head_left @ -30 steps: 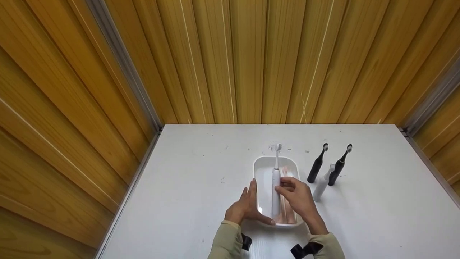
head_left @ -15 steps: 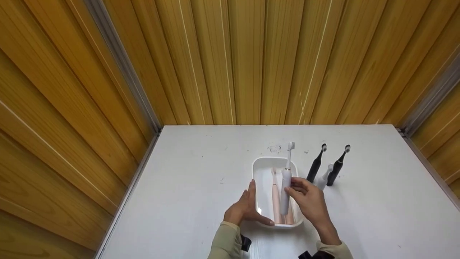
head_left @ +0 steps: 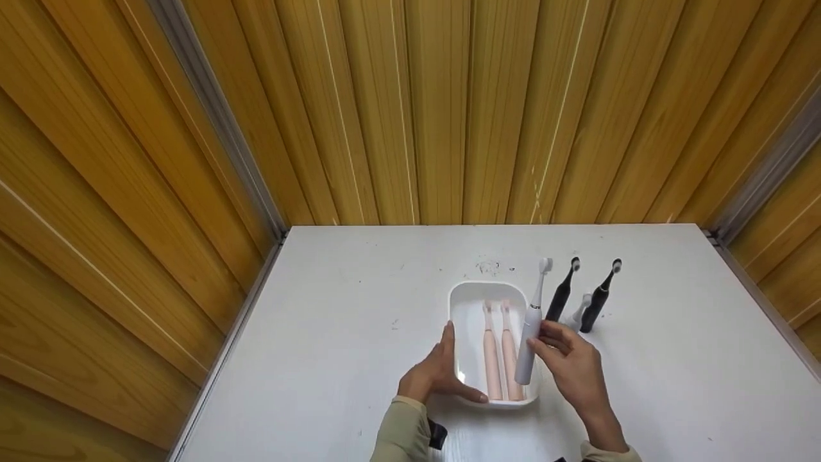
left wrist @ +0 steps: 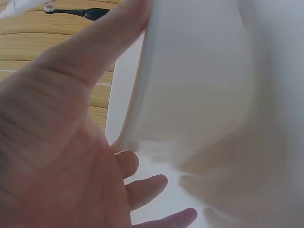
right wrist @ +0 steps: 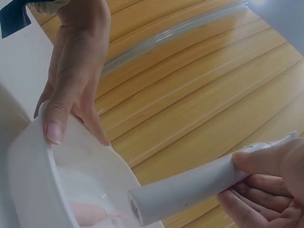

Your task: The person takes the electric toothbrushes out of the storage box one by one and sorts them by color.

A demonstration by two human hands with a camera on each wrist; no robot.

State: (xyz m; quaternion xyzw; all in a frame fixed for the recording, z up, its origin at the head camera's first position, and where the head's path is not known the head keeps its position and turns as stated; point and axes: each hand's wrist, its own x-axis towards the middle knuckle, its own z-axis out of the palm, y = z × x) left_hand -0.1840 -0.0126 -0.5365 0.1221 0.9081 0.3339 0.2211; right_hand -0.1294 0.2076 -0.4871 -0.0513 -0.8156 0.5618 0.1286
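In the head view my right hand [head_left: 574,369] pinches the handle of a white electric toothbrush [head_left: 527,350], tilted with its bristle head up. The handle's base [right wrist: 137,209] hangs by the box rim in the right wrist view. My left hand [head_left: 436,372] lies at the near left corner of a white box [head_left: 468,359], fingers extended along its side. Its thumb [right wrist: 56,128] rests over the near rim. Inside the box two pink electric toothbrushes, a left one [head_left: 492,366] and a right one [head_left: 510,366], lie side by side, heads away from me.
Right of the box stand two black electric toothbrushes, one nearer the box [head_left: 560,298] and one farther right [head_left: 596,308]. Another white toothbrush [head_left: 582,311] stands between them, partly hidden by my right hand. The white table [head_left: 333,333] ends at wooden panels [head_left: 410,128].
My right hand has carried the white toothbrush from over the box rightward to its right rim, which uncovers both pink toothbrushes. My left hand stays on the box.
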